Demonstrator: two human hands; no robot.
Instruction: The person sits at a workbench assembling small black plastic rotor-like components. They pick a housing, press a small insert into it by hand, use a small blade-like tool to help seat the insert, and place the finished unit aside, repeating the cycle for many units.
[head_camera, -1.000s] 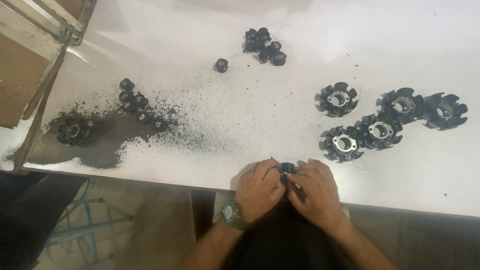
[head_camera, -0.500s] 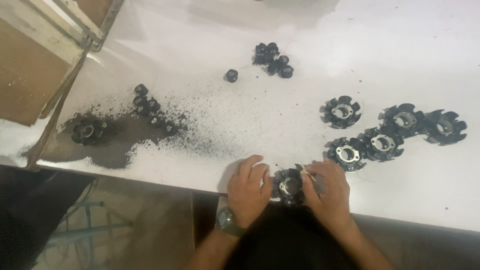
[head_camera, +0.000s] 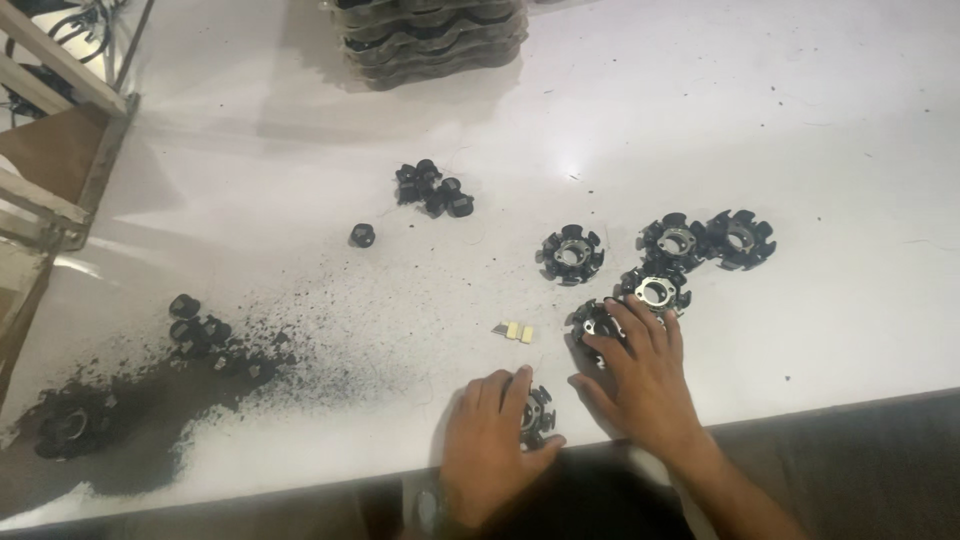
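My left hand lies flat over one black toothed ring at the bench edge. Right hand, fingers spread, presses another ring just right of it.

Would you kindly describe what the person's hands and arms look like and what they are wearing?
Both hands are bare, without gloves. The left hand has a wristwatch on its wrist. The right hand wears nothing, and its forearm shows no sleeve.
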